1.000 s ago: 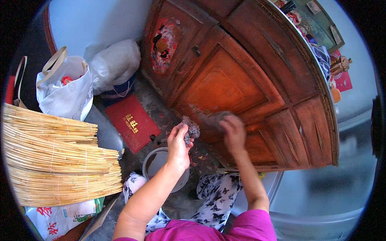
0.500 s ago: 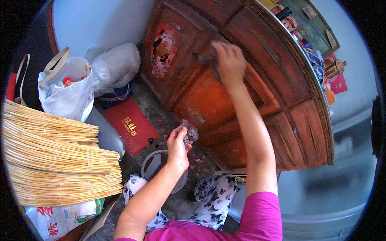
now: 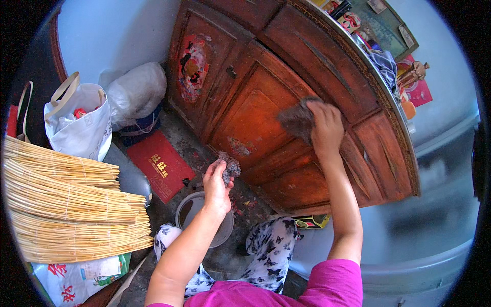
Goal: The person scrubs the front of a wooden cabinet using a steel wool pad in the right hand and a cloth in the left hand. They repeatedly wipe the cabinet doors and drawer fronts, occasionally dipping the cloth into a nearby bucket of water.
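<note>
A wooden cabinet (image 3: 312, 51) is looming over the floor (image 3: 250, 198), where a round tub (image 3: 224, 233) is standing just off its lower edge, probably for easy reach. Near the upper right corner of its orange door (image 3: 258, 115), the right hand (image 3: 328, 125) is gripping a dark cloth (image 3: 296, 122), spread seemingly to cover more wood; well apart, the left hand (image 3: 217, 187) is clutching a tangled grey wad (image 3: 231, 168), perhaps keeping it out of the cloth's way.

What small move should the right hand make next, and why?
Probably move the right hand down and left, bringing its dark wad to the pale patch on the cabinet door: that patch stands out against orange wood, and the wad is off to its right.
</note>
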Motion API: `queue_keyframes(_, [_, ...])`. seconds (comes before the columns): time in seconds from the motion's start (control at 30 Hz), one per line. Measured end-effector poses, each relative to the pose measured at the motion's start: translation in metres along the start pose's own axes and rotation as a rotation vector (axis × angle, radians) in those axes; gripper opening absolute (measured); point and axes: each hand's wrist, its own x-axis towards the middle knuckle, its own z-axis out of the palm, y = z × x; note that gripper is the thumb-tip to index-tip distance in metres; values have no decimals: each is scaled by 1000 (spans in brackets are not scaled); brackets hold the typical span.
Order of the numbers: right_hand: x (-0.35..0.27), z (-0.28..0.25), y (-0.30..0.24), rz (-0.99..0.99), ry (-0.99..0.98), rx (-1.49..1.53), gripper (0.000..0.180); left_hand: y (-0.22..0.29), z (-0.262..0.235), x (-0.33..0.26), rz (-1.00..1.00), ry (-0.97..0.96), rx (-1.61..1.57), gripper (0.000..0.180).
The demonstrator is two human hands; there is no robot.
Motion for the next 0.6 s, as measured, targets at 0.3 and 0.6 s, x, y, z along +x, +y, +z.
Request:
queue_keyframes(0.3, [17,24,-3,-102,73,4,57,-7,14,-13,-54,-20,-17,24])
queue_keyframes(0.6, [177,143,-83,-202,246,107,34,-7,14,-4,-44,39,58,28])
